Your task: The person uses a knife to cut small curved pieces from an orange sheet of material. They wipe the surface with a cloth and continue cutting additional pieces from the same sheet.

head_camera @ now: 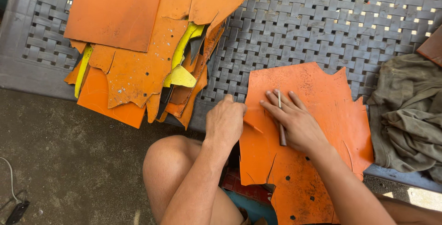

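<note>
Now | orange sheet: ragged, punched holes | left hand pinching edge | right hand flat, gripping stick

An informal outdoor workshop: stacked orange and yellow cut sheet scraps cover a grey woven plastic bench (bare concrete ground below).
</note>
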